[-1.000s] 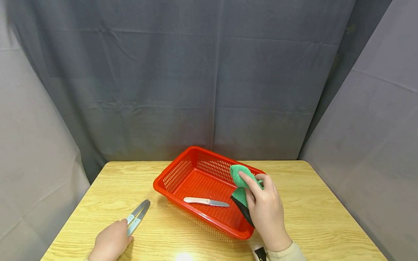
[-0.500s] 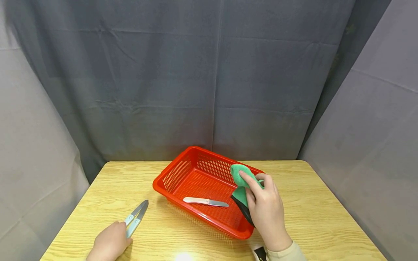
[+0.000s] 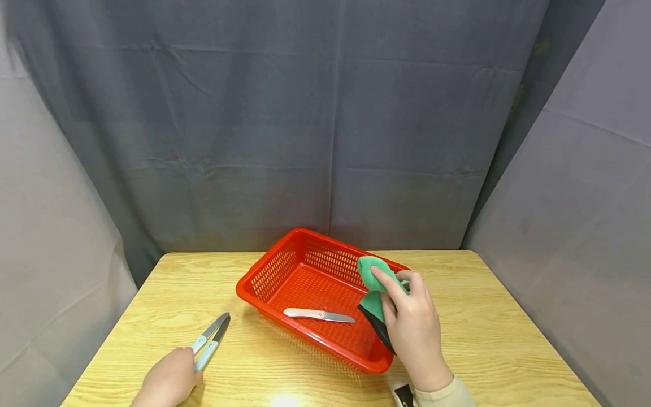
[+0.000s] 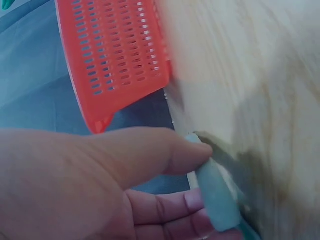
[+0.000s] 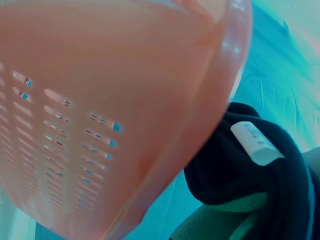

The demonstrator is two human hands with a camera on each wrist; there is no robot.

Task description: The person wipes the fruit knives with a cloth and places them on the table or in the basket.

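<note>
My left hand, on the table's left, grips two pale-blue-handled knives. Their bare blades point away and come together at the tips. In the left wrist view, thumb and fingers pinch one pale handle; the blades are out of sight there. My right hand pinches a soft green cloth piece with a black part over the right end of a red plastic basket. A white label shows on the black fabric in the right wrist view. Inside the basket lies a pink-handled folding knife, blade out.
The slotted basket stands askew on the wooden table, near its middle. Behind the table hangs a dark grey curtain, with pale cloth sides left and right. A black-and-white object sits at my right wrist.
My left hand has drifted slightly left and toward me with the two knives. My right hand keeps its hold on the cloth piece. The whole head view shifts a little.
</note>
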